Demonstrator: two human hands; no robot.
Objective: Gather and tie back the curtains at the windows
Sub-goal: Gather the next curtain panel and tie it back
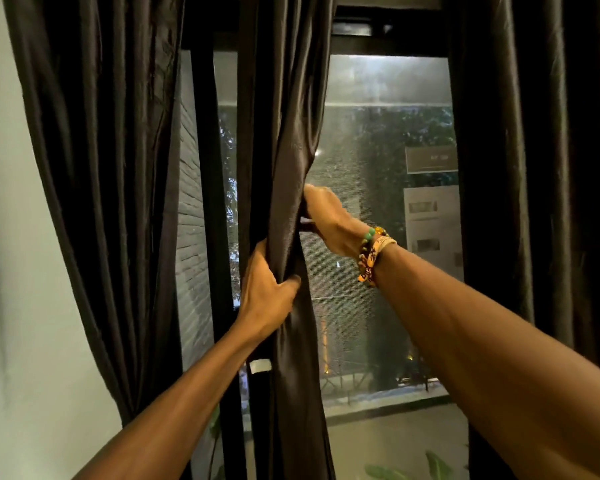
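I have the middle curtain bunched into a narrow rope in front of the window, roughly at its centre. My left grip is clenched around the bundle lower down, thumb across the front. My right grip, the one with the bead bracelets at the wrist, clutches the folds just above it on the glass side. Something small and pale shows under its fingers, and I cannot tell whether that is a tie. I judge the gathering of this panel nearly done and the tying not yet done, since no band goes round it. The left curtain and right curtain hang at the sides with no tie that I can see, so they are left too.
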